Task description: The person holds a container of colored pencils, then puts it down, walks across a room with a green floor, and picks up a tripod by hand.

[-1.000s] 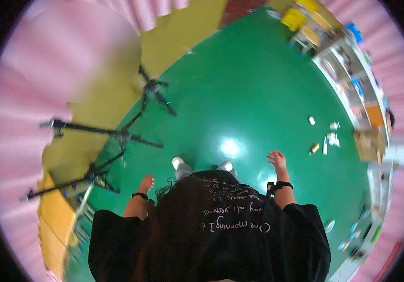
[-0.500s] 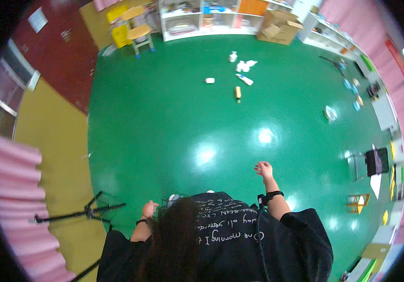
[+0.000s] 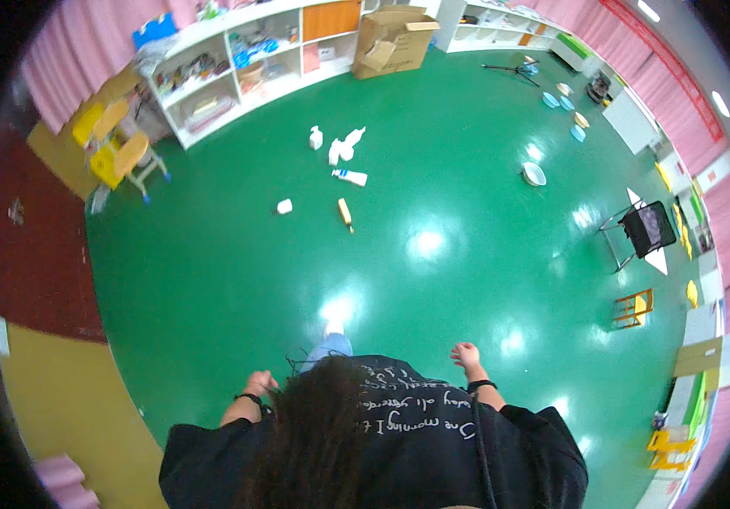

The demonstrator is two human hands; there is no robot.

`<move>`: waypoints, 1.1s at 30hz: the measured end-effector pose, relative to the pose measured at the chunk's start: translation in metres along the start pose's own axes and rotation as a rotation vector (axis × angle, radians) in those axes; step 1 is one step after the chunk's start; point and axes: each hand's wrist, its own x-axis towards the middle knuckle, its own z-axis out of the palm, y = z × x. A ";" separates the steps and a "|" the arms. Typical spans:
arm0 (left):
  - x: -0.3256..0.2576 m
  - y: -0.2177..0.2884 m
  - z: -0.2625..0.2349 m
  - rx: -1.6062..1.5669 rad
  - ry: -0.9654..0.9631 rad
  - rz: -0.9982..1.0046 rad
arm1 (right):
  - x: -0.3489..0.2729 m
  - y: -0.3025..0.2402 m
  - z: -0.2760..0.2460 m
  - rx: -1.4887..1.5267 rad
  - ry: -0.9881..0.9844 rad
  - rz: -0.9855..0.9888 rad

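Note:
My left hand (image 3: 260,382) hangs low beside my body with nothing in it, its fingers loosely bent. On the other side my right hand (image 3: 467,356) is held out over the green floor, empty, fingers loose. Neither hand touches anything. Ahead on the floor lie a yellow bottle (image 3: 345,210), a small white container (image 3: 284,206) and a white tube with a blue part (image 3: 350,177). Behind them stand a white pump bottle (image 3: 316,137) and a white bottle (image 3: 334,152), with other white items close beside it.
White shelves (image 3: 208,127) line the far wall, with a cardboard box (image 3: 394,42) at their right. A wooden chair (image 3: 132,154) stands far left. Toward the right are a white basin (image 3: 534,174), a black folding chair (image 3: 649,227), a small wooden chair (image 3: 634,309) and a tripod (image 3: 513,72).
My view has turned left and come closer to the bottles. One leg now shows stepping forward. My right hand has drawn back toward my body. The tripod at lower left has left the view.

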 end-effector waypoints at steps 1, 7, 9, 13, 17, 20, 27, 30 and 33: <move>0.050 -0.015 -0.013 -0.108 -0.020 0.095 | 0.006 -0.033 -0.002 -0.057 -0.034 0.032; 0.153 0.183 -0.054 0.515 -0.245 0.426 | 0.058 -0.099 -0.022 0.100 0.183 -0.050; 0.176 0.263 -0.061 0.642 -0.275 0.571 | 0.070 -0.107 -0.031 0.134 0.192 -0.067; 0.235 0.388 -0.052 0.487 -0.214 0.651 | 0.125 -0.125 -0.072 0.180 0.280 -0.029; 0.260 0.517 -0.019 0.459 -0.400 0.819 | 0.231 -0.087 -0.137 0.018 0.334 0.051; 0.323 0.583 0.012 0.522 -0.278 0.551 | 0.297 -0.109 -0.138 0.118 0.333 0.119; 0.343 0.764 0.021 0.281 -0.160 0.518 | 0.435 -0.415 -0.133 0.312 0.177 -0.026; 0.355 0.828 0.022 0.165 -0.226 0.429 | 0.507 -0.494 -0.108 0.150 0.036 -0.114; 0.406 0.865 0.020 0.447 -0.188 0.607 | 0.572 -0.560 -0.104 -0.070 -0.082 -0.252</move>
